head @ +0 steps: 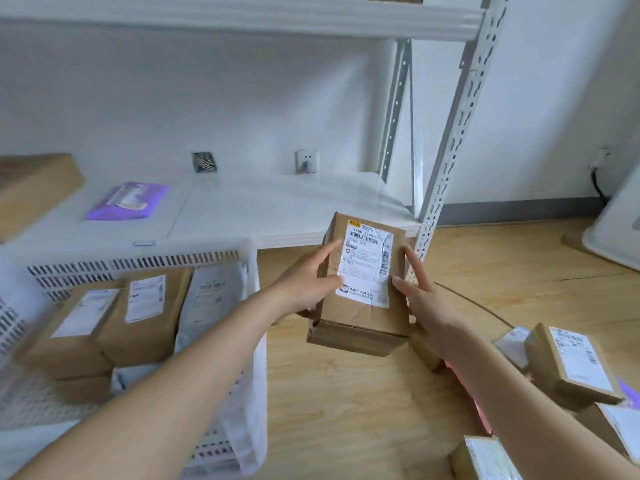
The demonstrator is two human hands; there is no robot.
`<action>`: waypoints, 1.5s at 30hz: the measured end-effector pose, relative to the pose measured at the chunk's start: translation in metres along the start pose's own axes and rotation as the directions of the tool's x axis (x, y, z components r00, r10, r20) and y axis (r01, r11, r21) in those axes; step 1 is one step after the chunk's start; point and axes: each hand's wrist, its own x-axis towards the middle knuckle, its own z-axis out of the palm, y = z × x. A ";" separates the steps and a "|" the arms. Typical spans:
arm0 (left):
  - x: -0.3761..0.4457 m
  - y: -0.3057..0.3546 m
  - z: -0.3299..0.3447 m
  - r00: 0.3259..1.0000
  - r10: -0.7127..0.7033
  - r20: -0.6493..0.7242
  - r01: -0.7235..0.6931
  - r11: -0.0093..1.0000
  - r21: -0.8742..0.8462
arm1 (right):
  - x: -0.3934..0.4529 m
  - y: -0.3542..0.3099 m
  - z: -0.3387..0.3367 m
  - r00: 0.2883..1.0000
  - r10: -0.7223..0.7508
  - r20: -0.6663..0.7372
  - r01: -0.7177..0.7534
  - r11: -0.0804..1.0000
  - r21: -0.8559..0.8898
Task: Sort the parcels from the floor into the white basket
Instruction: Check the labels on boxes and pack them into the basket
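Observation:
I hold a brown cardboard parcel (360, 306) with a white shipping label up over the wooden floor, just right of the white basket (251, 258). My left hand (308, 282) grips its left side, thumb on the label and fingers underneath. My right hand (420, 303) holds the right side with fingers along the edge. The white slotted basket at the lower left holds two brown boxes (114, 317) and a grey mailer bag (211, 299). Several more labelled parcels (568, 365) lie on the floor at the lower right.
A white metal shelf unit (450, 150) stands behind, its low shelf carrying a purple packet (128, 200) and a brown box (31, 188). A white container (613, 233) sits at the right edge. Wall sockets are behind the shelf.

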 end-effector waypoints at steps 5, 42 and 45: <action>-0.039 -0.028 -0.058 0.996 -0.040 -0.076 0.038 0.999 -0.021 | -0.010 -0.009 0.071 0.992 -0.057 0.111 0.063 0.997 -0.049; -0.087 -0.262 -0.208 0.728 -0.685 0.016 0.666 0.703 -0.249 | 0.063 0.061 0.316 0.589 0.692 0.418 -0.424 0.704 -0.570; -0.093 -0.260 -0.216 0.685 -0.725 0.078 0.717 0.651 -0.249 | 0.064 0.069 0.322 0.558 0.725 0.404 -0.440 0.671 -0.596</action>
